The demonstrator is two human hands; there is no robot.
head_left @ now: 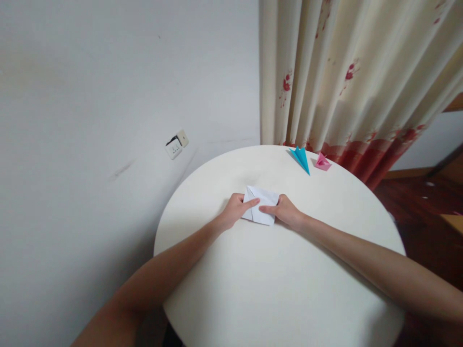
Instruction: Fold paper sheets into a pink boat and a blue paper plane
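Note:
A folded white paper (266,197) lies flat near the middle of a round white table (282,289). My left hand (236,210) rests at the paper's left edge, its index finger stretched across the sheet and pressing down. My right hand (284,210) holds the paper's right edge, with its fingertips on the sheet close to the left index finger. Both forearms reach in from the near side of the table.
A blue folded paper plane (301,158) and a small pink folded paper shape (322,162) sit at the table's far edge. Behind them hangs a cream curtain (354,77) with red flowers. A wall socket (176,144) is on the white wall at left.

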